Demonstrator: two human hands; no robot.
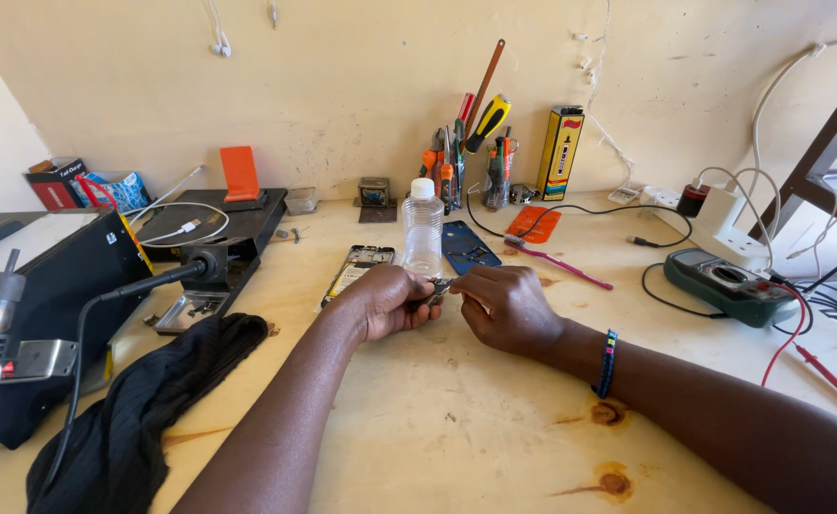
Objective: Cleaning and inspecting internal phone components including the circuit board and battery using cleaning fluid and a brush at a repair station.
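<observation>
Both hands meet over the wooden surface (457, 419), left hand (390, 300) and right hand (504, 306) pinching a small metal part (440, 286) between fingertips. A clear plastic bottle (423, 228) stands just behind them, beside a blue phone frame (469, 247).

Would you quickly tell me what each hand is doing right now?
Left hand: closed, pinching a small metal piece.
Right hand: closed, gripping the same small piece from the other side.

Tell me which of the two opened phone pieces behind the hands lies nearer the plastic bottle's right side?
The blue phone shell, lying flat just right of the clear bottle. The other piece, dark-framed with pale insides, lies left of the bottle.
</observation>
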